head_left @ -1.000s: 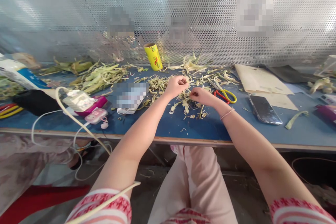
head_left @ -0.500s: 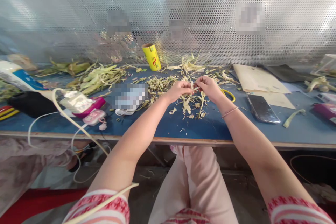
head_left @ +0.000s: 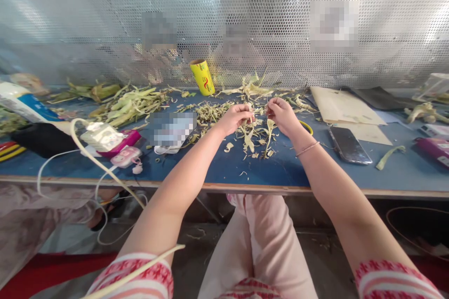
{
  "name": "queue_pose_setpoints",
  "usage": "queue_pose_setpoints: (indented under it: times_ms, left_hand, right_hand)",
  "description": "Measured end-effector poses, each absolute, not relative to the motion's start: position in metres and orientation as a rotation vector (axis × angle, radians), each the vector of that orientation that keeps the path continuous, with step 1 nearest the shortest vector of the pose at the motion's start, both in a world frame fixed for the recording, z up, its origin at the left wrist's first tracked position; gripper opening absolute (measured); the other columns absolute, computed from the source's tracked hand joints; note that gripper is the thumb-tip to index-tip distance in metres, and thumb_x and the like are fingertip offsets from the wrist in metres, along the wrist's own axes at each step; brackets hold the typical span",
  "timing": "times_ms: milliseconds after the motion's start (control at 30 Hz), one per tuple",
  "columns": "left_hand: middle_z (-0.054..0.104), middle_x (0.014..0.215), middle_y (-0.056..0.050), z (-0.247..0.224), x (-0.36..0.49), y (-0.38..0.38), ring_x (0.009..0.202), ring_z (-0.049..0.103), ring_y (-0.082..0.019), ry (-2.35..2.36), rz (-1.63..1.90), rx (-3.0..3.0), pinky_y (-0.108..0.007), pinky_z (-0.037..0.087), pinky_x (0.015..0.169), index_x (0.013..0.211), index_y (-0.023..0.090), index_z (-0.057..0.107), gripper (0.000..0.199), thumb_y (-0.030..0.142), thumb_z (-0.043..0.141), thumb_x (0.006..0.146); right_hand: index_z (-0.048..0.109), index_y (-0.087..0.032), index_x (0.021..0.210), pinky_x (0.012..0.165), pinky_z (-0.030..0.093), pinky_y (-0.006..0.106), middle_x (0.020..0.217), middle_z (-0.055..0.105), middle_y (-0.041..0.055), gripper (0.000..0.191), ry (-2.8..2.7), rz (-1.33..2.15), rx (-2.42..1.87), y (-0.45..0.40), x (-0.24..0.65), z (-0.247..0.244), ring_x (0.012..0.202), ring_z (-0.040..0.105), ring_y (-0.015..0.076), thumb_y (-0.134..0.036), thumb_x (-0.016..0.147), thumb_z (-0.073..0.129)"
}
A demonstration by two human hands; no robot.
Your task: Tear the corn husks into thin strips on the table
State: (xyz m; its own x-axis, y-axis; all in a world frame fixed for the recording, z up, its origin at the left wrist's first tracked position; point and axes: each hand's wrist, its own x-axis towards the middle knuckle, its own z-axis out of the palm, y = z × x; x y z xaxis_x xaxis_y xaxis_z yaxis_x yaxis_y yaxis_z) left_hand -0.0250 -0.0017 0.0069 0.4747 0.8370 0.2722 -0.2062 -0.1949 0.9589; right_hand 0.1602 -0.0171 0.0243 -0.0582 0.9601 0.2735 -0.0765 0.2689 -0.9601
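Over the dried plant scraps in the middle of the table, my left hand (head_left: 237,119) is pinched closed, with a small pale bit at its fingertips that I cannot name. My right hand (head_left: 280,113) is a short way to the right, its fingertips pressed together; what they hold is too small to make out. Beneath and between the hands lie pale, curled plant peelings (head_left: 249,140) and a thin stalk (head_left: 269,138). A heap of short greenish-yellow plant pieces (head_left: 212,114) spreads just left of my left hand.
Long pale stalks (head_left: 131,105) are piled at the back left. A yellow tube (head_left: 202,77) leans near the perforated metal wall (head_left: 280,18). White cables and a pink-and-white charger (head_left: 105,139) stand left; a phone (head_left: 350,145) and cardboard (head_left: 340,106) lie right on the blue table (head_left: 259,175).
My hands, which were nearly touching, have drawn apart: the left a little to the left, the right a little to the right. Both remain pinched.
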Motion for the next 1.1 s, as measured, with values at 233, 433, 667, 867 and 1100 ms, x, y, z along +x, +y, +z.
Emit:
queue_pose_setpoints:
  times_ms: [233, 433, 667, 867, 1100]
  left_hand:
    - [0.063, 0.063, 0.003, 0.008, -0.022, -0.005, 0.064, 0.063, -0.008, 0.548, 1.016, 1.409, -0.024, 0.049, 0.069, 0.072, 0.015, 0.060, 0.018, 0.025, 0.074, 0.066]
    - [0.060, 0.059, 0.005, 0.013, -0.014, -0.017, 0.057, 0.059, -0.007, 0.448, 0.993, 1.339, -0.030, 0.052, 0.077, 0.069, 0.015, 0.060, 0.021, 0.023, 0.078, 0.061]
    - [0.059, 0.060, 0.005, 0.016, -0.012, -0.023, 0.058, 0.060, -0.007, 0.412, 0.942, 1.339, -0.032, 0.054, 0.079, 0.070, 0.015, 0.061, 0.022, 0.023, 0.079, 0.061]
    - [0.060, 0.059, 0.004, 0.013, -0.006, -0.024, 0.059, 0.059, -0.007, 0.376, 0.946, 1.347, -0.030, 0.052, 0.078, 0.066, 0.015, 0.062, 0.018, 0.022, 0.078, 0.062]
    - [0.060, 0.059, 0.004, 0.011, -0.004, -0.024, 0.057, 0.058, -0.007, 0.390, 0.971, 1.324, -0.029, 0.051, 0.076, 0.066, 0.016, 0.060, 0.016, 0.021, 0.075, 0.063]
  right_hand:
    - [0.045, -0.021, 0.069, 0.056, 0.041, 0.020, 0.058, 0.050, -0.0048, 0.019, -1.279, 1.142, -0.882, -0.021, 0.158, 0.027, 0.054, 0.048, 0.0076, -0.018, 0.084, 0.056]
    - [0.047, -0.020, 0.071, 0.056, 0.045, 0.019, 0.061, 0.052, -0.0048, 0.017, -1.258, 1.174, -0.848, -0.025, 0.154, 0.027, 0.056, 0.050, 0.0066, -0.015, 0.085, 0.054]
    - [0.047, -0.021, 0.071, 0.057, 0.045, 0.021, 0.064, 0.051, -0.0035, 0.016, -1.283, 1.140, -0.834, -0.024, 0.152, 0.025, 0.059, 0.048, 0.0076, -0.017, 0.084, 0.056]
    - [0.048, -0.021, 0.072, 0.058, 0.046, 0.022, 0.066, 0.052, -0.0027, 0.014, -1.320, 1.130, -0.817, -0.025, 0.150, 0.022, 0.063, 0.049, 0.0089, -0.017, 0.083, 0.054]
    - [0.047, -0.021, 0.072, 0.060, 0.046, 0.024, 0.068, 0.052, -0.0025, 0.014, -1.316, 1.144, -0.833, -0.024, 0.148, 0.021, 0.062, 0.049, 0.0095, -0.014, 0.083, 0.052]
